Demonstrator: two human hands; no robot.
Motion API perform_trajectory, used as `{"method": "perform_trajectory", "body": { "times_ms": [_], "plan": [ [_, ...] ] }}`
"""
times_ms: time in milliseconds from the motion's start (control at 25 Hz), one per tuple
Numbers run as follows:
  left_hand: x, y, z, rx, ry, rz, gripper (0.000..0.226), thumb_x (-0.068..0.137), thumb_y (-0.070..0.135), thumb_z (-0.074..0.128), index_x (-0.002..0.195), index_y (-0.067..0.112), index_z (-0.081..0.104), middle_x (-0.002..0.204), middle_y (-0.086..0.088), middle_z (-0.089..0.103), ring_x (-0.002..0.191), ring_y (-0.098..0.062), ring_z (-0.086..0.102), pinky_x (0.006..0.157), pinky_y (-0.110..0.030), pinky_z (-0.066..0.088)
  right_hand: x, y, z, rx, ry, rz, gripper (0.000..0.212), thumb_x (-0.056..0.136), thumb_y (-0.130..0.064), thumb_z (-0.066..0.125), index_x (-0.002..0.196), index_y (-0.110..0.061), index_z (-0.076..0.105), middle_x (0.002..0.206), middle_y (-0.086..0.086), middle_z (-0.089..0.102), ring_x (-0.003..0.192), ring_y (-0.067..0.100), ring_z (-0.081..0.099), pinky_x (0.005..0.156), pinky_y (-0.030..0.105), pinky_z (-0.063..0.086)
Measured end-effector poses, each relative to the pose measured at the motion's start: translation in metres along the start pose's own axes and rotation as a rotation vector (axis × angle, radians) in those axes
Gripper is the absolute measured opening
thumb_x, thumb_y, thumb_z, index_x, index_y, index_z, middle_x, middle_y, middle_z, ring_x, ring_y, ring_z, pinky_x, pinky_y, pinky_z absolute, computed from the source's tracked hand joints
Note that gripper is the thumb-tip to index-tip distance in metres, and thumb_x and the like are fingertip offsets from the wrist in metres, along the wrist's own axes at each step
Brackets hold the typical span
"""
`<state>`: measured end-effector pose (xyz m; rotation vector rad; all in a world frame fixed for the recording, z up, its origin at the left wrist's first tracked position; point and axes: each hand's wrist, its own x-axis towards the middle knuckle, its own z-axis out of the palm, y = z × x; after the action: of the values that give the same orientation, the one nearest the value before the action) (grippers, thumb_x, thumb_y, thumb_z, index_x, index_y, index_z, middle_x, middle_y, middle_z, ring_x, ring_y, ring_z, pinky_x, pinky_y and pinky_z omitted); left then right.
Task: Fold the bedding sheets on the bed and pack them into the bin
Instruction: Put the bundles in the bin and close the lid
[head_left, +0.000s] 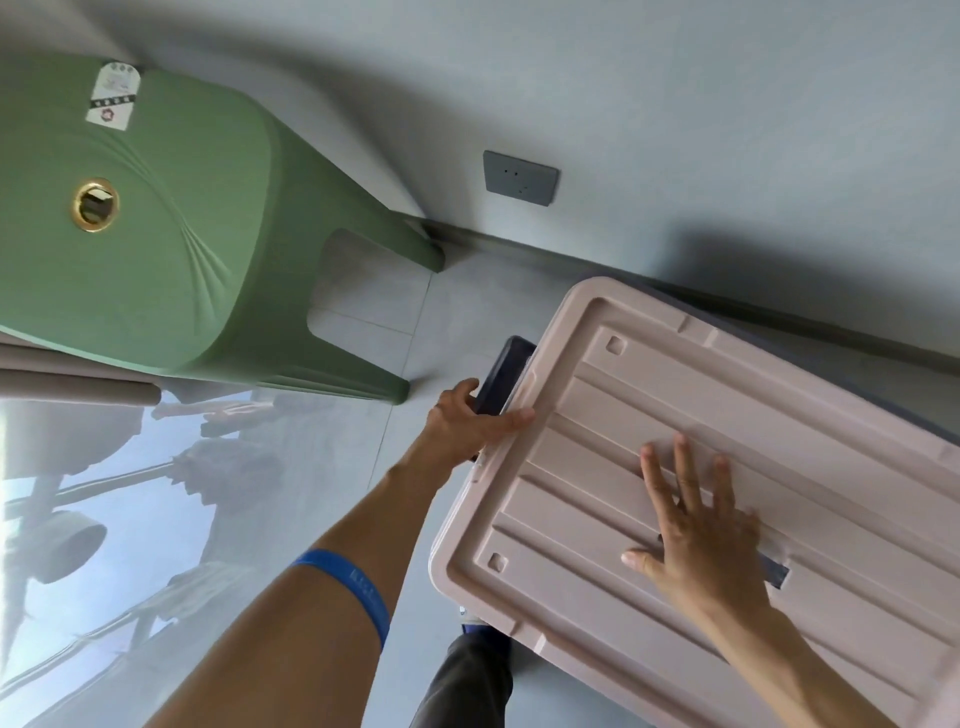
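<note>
Grey tiled floor, stool (156, 218) nearby. Bin (501, 374) lidded. Left hand (470, 423) grips lid (727, 441) edge; right hand (698, 530) flat on top. Likely the lid step; next: latch or lift lid.

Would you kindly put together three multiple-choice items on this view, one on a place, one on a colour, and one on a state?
1. Where does the green stool stand relative to the bin?
A. To its left, near the wall
B. On top of its lid
C. To its right

2. What colour is the wristband on the left forearm?
A. Red
B. Blue
C. Yellow

3. How does the right hand lie on the pink lid?
A. Clenched in a fist
B. Pinching a handle
C. Flat, fingers spread

Answers: 1 A, the stool is on the floor left of the lid; 2 B, the band is blue; 3 C, the palm rests on the lid with fingers straight.
</note>
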<state>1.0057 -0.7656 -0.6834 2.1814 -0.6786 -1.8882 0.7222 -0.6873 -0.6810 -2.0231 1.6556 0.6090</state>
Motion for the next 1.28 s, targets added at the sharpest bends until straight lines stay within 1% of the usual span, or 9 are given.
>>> {"method": "perform_trajectory", "body": {
  "times_ms": [160, 440, 680, 800, 880, 960, 1120, 1200, 1280],
  "plan": [
    [-0.016, -0.01, 0.02, 0.128, 0.208, 0.225, 0.038, 0.077, 0.046, 0.076, 0.081, 0.011, 0.063, 0.06, 0.007, 0.045, 0.053, -0.013, 0.04, 0.05, -0.026, 0.036, -0.001, -0.001, -0.002, 0.007, -0.016, 0.013, 0.144, 0.046, -0.063, 0.087, 0.156, -0.031, 0.001, 0.164, 0.011, 0.009, 0.142, 0.05, 0.026, 0.089, 0.073, 0.041],
    [-0.023, -0.006, 0.021, 0.371, 0.347, 0.3, 0.038, 0.072, 0.052, 0.071, 0.076, 0.015, 0.061, 0.059, 0.003, 0.053, 0.053, -0.016, 0.046, 0.054, -0.031, 0.046, -0.004, -0.005, -0.007, 0.0, 0.008, 0.025, 0.139, 0.052, -0.068, 0.083, 0.155, -0.037, -0.006, 0.165, 0.006, -0.001, 0.146, 0.045, 0.02, 0.095, 0.07, 0.04],
    [-0.026, -0.002, 0.036, 0.202, 0.264, 0.246, 0.035, 0.075, 0.052, 0.072, 0.096, 0.025, 0.065, 0.087, -0.003, 0.067, 0.076, -0.023, 0.061, 0.07, -0.036, 0.053, -0.015, 0.026, -0.012, 0.135, -0.078, 0.118, 0.122, 0.062, -0.082, 0.06, 0.148, -0.05, -0.021, 0.161, -0.005, -0.028, 0.15, 0.04, -0.002, 0.1, 0.063, 0.044],
    [-0.035, 0.003, 0.06, 0.475, 0.333, 0.139, 0.054, 0.091, 0.034, 0.059, 0.141, 0.026, 0.04, 0.134, -0.007, 0.05, 0.119, -0.028, 0.051, 0.095, -0.041, 0.045, -0.008, 0.024, -0.023, 0.14, -0.2, 0.095, 0.123, 0.067, -0.076, 0.068, 0.146, -0.051, -0.024, 0.156, -0.007, -0.037, 0.149, 0.04, -0.011, 0.105, 0.063, 0.039],
    [-0.058, 0.001, 0.084, 0.706, 0.401, 0.262, 0.076, 0.093, 0.022, 0.055, 0.155, 0.023, 0.011, 0.16, -0.009, 0.014, 0.143, -0.031, 0.021, 0.115, -0.049, 0.026, -0.005, 0.024, -0.031, 0.208, -0.275, 0.088, 0.121, 0.072, -0.069, 0.07, 0.144, -0.052, -0.025, 0.151, -0.01, -0.043, 0.147, 0.038, -0.021, 0.11, 0.067, 0.029],
    [-0.086, -0.004, 0.107, 0.785, 0.364, 0.564, 0.078, 0.091, 0.021, 0.056, 0.155, 0.025, 0.013, 0.163, -0.007, 0.007, 0.148, -0.028, 0.012, 0.119, -0.049, 0.02, -0.002, 0.02, -0.042, 0.302, -0.314, 0.029, 0.111, 0.078, -0.064, 0.068, 0.149, -0.05, -0.015, 0.152, -0.011, -0.041, 0.147, 0.033, -0.025, 0.112, 0.068, 0.019],
    [-0.133, -0.023, 0.188, 1.165, 0.021, 0.729, 0.078, 0.093, 0.036, 0.056, 0.155, 0.036, 0.008, 0.163, 0.002, -0.014, 0.151, -0.024, -0.001, 0.121, -0.045, 0.013, -0.057, 0.068, -0.042, 0.776, 0.187, 0.138, 0.073, 0.091, -0.034, 0.067, 0.153, -0.031, 0.027, 0.165, -0.006, 0.012, 0.149, 0.019, 0.021, 0.117, 0.043, 0.032],
    [-0.131, -0.028, 0.238, 1.289, 0.003, 0.763, 0.092, 0.089, 0.046, 0.062, 0.154, 0.039, -0.002, 0.157, 0.002, -0.027, 0.151, -0.028, -0.008, 0.12, -0.055, 0.014, -0.103, 0.127, -0.015, 0.818, 0.505, 0.472, 0.067, 0.09, -0.022, 0.069, 0.149, -0.022, 0.037, 0.16, 0.002, 0.029, 0.142, 0.023, 0.035, 0.113, 0.041, 0.038],
    [-0.12, -0.035, 0.276, 1.415, -0.004, 0.739, 0.11, 0.081, 0.062, 0.065, 0.148, 0.043, -0.02, 0.154, -0.002, -0.036, 0.146, -0.038, -0.019, 0.115, -0.063, 0.015, -0.138, 0.188, 0.021, 0.849, 0.475, 0.836, 0.07, 0.09, -0.028, 0.067, 0.15, -0.017, 0.033, 0.158, 0.007, 0.031, 0.138, 0.032, 0.039, 0.108, 0.046, 0.038]
  ]
}}
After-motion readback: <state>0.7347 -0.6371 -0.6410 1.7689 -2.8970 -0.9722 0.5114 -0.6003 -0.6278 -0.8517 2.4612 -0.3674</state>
